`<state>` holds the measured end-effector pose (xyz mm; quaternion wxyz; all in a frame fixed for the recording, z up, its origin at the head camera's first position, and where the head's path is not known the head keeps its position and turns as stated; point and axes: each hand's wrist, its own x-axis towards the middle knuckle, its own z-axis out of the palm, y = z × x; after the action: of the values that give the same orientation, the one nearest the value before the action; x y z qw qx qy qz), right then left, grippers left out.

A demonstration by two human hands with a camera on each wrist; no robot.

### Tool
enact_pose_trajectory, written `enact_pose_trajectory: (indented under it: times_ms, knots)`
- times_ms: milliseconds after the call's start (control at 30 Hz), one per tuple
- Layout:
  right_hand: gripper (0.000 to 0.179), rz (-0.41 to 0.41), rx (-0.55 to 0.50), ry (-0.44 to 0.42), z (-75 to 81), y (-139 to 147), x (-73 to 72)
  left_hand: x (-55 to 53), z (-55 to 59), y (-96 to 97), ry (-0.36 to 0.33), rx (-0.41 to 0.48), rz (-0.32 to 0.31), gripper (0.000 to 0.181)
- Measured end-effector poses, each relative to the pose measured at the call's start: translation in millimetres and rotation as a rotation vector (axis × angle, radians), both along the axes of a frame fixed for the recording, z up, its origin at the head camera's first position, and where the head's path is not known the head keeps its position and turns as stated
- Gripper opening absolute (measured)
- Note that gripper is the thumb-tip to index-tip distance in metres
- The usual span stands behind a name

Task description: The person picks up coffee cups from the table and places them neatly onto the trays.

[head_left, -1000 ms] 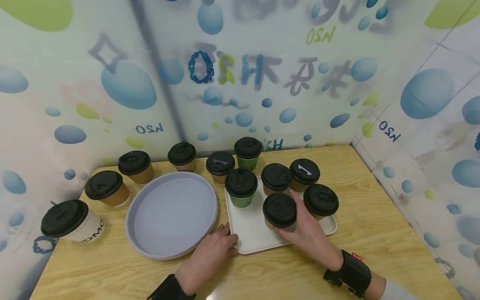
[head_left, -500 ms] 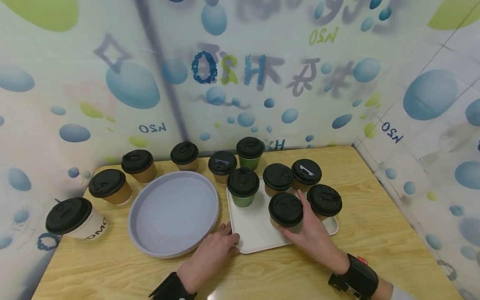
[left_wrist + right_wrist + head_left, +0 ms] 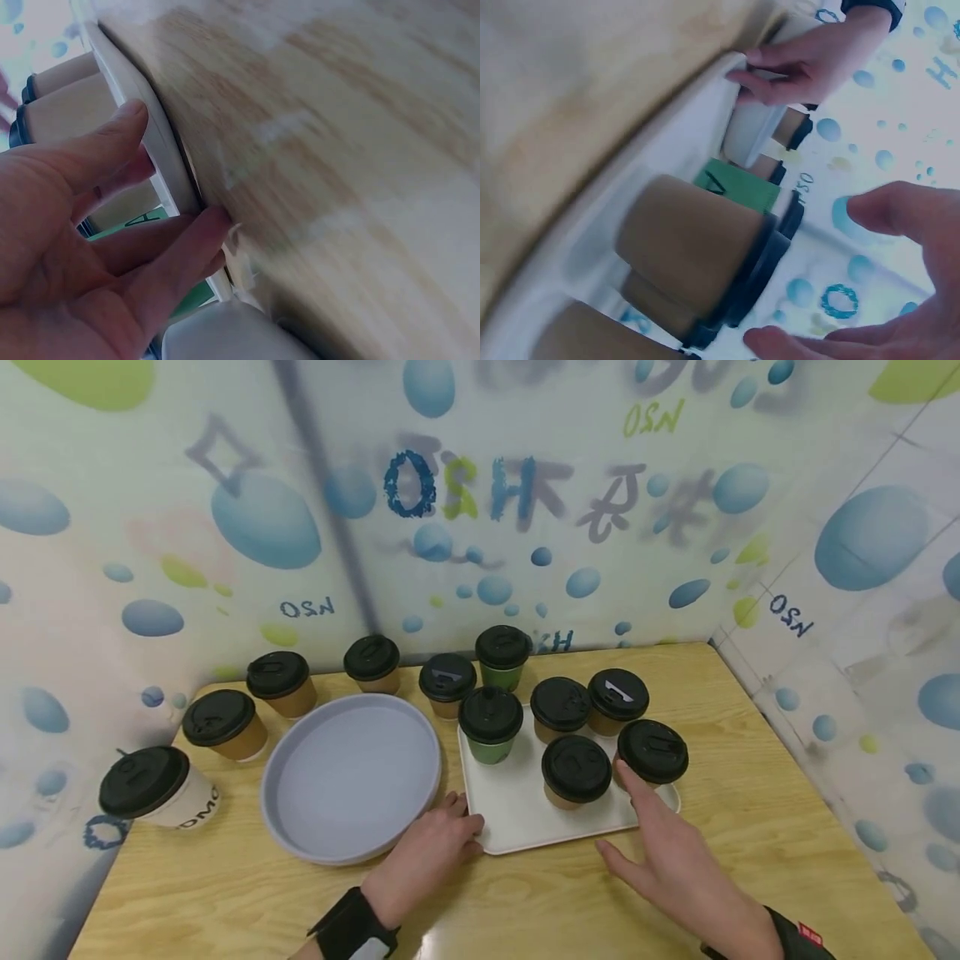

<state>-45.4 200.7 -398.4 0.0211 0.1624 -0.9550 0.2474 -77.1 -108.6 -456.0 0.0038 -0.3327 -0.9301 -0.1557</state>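
A white rectangular tray (image 3: 517, 822) carries several paper coffee cups with black lids. My left hand (image 3: 423, 856) grips its near left corner, thumb and fingers around the rim in the left wrist view. At the tray's front middle stands a brown paper cup (image 3: 576, 770), upright. My right hand (image 3: 682, 864) is just right of this cup, fingers spread and holding nothing; its index fingertip overlaps the front right cup (image 3: 652, 753), and I cannot tell if they touch. A green cup (image 3: 491, 727) stands on the tray's left side. The right wrist view shows a gap between hand and brown cup (image 3: 682, 244).
Left of the tray lies a round grey-lilac tray (image 3: 348, 777). Several lidded cups stand around it, among them a white one (image 3: 183, 802) at the far left. Behind the white tray are another green cup (image 3: 502, 660) and a brown cup (image 3: 447, 685). A patterned wall borders the table.
My right hand has let go of the brown cup and drawn back toward the lower right. Earlier the cup shifted slightly right in its grip. My left hand stays at the tray corner.
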Motion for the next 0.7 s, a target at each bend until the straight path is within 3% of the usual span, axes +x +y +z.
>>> enact_pose_trajectory:
  times_ms: [200,333,433,533,700]
  knots:
    - [0.056,0.043,-0.043,0.257,8.7,8.8,-19.8,-6.3,-0.9,4.6,0.037,-0.043,-0.019,0.018]
    - [0.031,-0.061,-0.105,0.357,17.3,33.3,-43.3,-12.2,-0.9,13.3,0.044,-0.084,-0.011,0.016]
    - [0.019,-0.176,-0.136,0.352,23.5,60.6,-65.0,-16.9,-0.7,20.6,0.039,-0.104,-0.005,0.015]
    - [0.021,-0.269,-0.116,0.332,22.1,92.5,-86.7,-21.5,-1.4,28.3,0.036,-0.121,-0.004,0.013]
    - [0.033,-0.324,-0.032,0.196,11.7,147.7,-108.2,-29.4,-2.3,45.3,0.019,-0.156,-0.018,0.012]
